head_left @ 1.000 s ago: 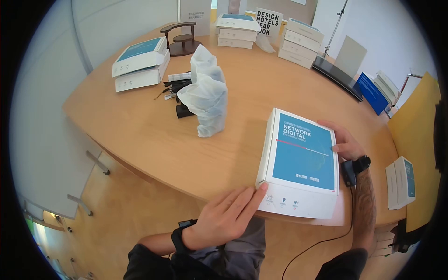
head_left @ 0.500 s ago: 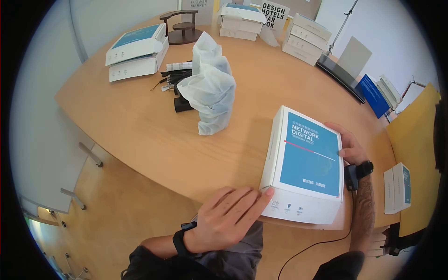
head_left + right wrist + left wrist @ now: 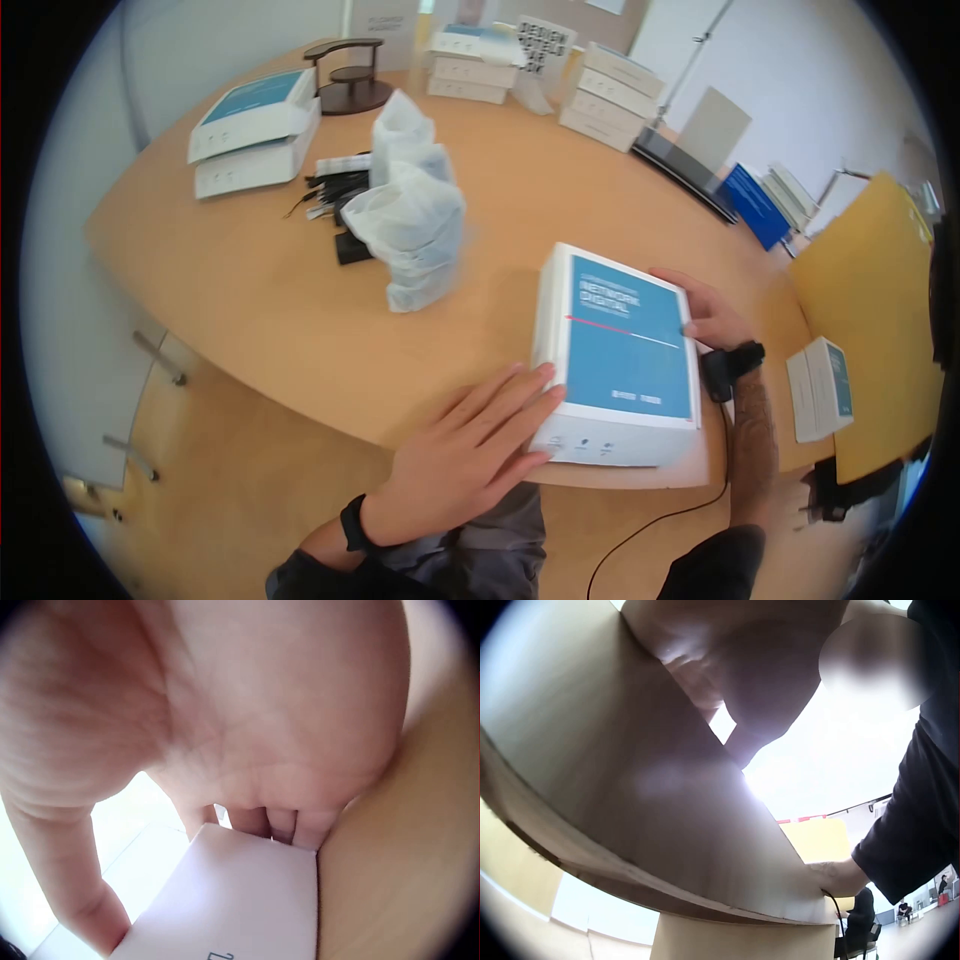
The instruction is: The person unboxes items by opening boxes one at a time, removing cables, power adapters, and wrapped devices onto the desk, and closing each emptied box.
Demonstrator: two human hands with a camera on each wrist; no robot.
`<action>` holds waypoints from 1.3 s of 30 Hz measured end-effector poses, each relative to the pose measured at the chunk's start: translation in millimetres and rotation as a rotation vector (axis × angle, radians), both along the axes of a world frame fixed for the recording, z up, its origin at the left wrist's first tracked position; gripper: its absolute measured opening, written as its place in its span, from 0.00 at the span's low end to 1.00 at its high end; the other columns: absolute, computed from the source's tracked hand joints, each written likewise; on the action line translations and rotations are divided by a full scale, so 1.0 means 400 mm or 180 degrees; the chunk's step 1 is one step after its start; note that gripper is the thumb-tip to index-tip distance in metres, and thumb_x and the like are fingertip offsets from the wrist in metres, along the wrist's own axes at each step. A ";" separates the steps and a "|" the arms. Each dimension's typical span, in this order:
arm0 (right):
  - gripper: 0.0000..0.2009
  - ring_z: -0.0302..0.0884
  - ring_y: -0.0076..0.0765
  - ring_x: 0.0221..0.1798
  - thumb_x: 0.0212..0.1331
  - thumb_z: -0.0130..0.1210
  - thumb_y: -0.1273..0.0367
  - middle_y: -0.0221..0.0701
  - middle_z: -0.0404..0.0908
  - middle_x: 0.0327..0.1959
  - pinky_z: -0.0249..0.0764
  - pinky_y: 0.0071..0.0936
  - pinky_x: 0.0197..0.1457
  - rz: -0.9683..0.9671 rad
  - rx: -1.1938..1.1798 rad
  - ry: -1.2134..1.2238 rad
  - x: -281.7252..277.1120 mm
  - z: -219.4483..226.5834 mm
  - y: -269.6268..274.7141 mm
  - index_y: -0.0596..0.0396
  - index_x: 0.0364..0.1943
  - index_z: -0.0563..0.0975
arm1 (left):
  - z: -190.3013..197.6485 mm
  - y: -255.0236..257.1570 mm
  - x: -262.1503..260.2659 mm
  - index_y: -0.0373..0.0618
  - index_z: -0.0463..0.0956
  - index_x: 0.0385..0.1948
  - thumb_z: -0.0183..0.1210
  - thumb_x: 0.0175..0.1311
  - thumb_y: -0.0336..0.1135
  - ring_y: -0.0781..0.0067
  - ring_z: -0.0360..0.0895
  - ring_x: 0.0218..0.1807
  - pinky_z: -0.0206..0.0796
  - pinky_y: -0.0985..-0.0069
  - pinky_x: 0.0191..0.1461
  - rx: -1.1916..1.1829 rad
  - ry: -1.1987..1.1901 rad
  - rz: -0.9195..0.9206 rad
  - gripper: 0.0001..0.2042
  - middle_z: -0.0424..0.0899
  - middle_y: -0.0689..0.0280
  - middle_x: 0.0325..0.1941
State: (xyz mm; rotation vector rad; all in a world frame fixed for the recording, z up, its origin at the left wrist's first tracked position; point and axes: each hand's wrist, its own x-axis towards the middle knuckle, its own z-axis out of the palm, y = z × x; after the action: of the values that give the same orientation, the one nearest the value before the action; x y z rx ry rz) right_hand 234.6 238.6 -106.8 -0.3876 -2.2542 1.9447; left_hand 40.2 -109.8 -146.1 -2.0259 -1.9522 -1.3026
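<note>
A white box [image 3: 630,350] with a blue top label reading "NETWORK DIGITAL" lies at the near edge of the table in the head view. My left hand [image 3: 455,450] touches its near left corner with extended, slightly spread fingers. At the box's right side, my right hand [image 3: 712,312] grips it, thumb toward the top edge and the other fingers round the far end. The right wrist view shows the palm over the box's white side [image 3: 240,892], with the fingertips partly hidden behind it. In the left wrist view, the left hand [image 3: 757,675] hangs over the tabletop.
A crumpled white bag [image 3: 415,220] stands left of the box, beside black cables [image 3: 340,190]. Similar boxes are stacked at the far left [image 3: 255,125], at the back [image 3: 470,75] and right [image 3: 605,95]. A dark wooden stand [image 3: 350,85] and a black flat device [image 3: 685,175] are farther off.
My left fingers have spread and shifted from the near corner up along the box's left edge. My right hand keeps its grip. The head view has swung, moving everything leftward in it.
</note>
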 end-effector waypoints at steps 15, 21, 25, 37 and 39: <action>0.26 0.80 0.36 0.53 0.60 0.62 0.72 0.42 0.82 0.52 0.74 0.32 0.60 -0.2270 0.2229 -0.0503 0.156 0.031 -0.539 0.64 0.63 0.70 | -0.010 -0.013 0.010 0.52 0.81 0.55 0.72 0.48 0.45 0.52 0.76 0.58 0.70 0.62 0.58 0.0092 0.0212 -0.0200 0.28 0.77 0.58 0.61; 0.29 0.82 0.39 0.54 0.58 0.64 0.73 0.48 0.82 0.50 0.74 0.31 0.60 -0.2624 0.2065 -0.0135 0.157 -0.024 -0.560 0.64 0.64 0.68 | -0.019 -0.014 0.003 0.51 0.80 0.55 0.72 0.48 0.46 0.52 0.77 0.56 0.71 0.62 0.56 0.0177 0.0263 -0.0181 0.29 0.77 0.58 0.62; 0.31 0.82 0.49 0.53 0.60 0.64 0.69 0.50 0.82 0.49 0.75 0.35 0.57 -0.2550 0.2405 -0.0609 0.166 -0.002 -0.569 0.67 0.66 0.65 | -0.016 -0.014 0.005 0.57 0.81 0.55 0.71 0.51 0.47 0.63 0.79 0.55 0.73 0.70 0.49 0.0237 0.0372 -0.0066 0.26 0.78 0.64 0.62; 0.46 0.69 0.56 0.59 0.55 0.67 0.64 0.52 0.71 0.59 0.65 0.43 0.64 -0.1595 0.3850 -0.1548 0.142 0.044 -0.618 0.73 0.70 0.51 | -0.016 -0.016 0.004 0.55 0.81 0.56 0.69 0.53 0.50 0.62 0.81 0.53 0.74 0.70 0.51 0.0216 0.0266 -0.0182 0.27 0.77 0.62 0.63; 0.46 0.69 0.56 0.59 0.55 0.67 0.64 0.51 0.71 0.59 0.65 0.42 0.64 -0.1565 0.3812 -0.1618 0.145 0.042 -0.620 0.73 0.70 0.50 | -0.014 -0.017 0.001 0.54 0.81 0.56 0.69 0.53 0.50 0.62 0.81 0.52 0.74 0.70 0.50 0.0218 0.0232 -0.0200 0.27 0.77 0.62 0.63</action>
State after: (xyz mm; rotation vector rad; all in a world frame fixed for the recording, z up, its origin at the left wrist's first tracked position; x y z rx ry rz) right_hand 292.4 -9.5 -90.1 -1.1306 -2.7229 0.1095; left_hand 40.7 -116.7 -151.5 -2.0873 -1.8022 -1.2699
